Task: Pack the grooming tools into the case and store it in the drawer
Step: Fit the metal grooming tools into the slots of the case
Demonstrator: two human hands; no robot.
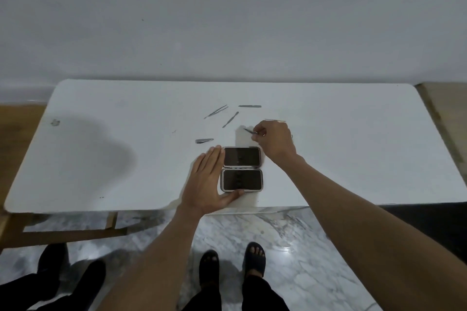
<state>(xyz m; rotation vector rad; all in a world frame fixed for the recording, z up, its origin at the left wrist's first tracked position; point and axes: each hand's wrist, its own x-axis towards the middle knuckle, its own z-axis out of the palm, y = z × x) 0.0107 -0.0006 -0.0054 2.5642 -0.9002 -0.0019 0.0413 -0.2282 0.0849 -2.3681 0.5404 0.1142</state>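
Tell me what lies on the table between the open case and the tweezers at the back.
In the head view, one flat metal tool lies between the open case and the tweezers. Otherwise that stretch of white table is bare.

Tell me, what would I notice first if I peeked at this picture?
Probably the open metal case with two dark halves, lying flat near the front edge of the white table. The left hand rests flat against its left side, while the right hand just behind it pinches a thin pointed metal tool in its fingers. More slim silver grooming tools, such as the tweezers, lie scattered farther back.
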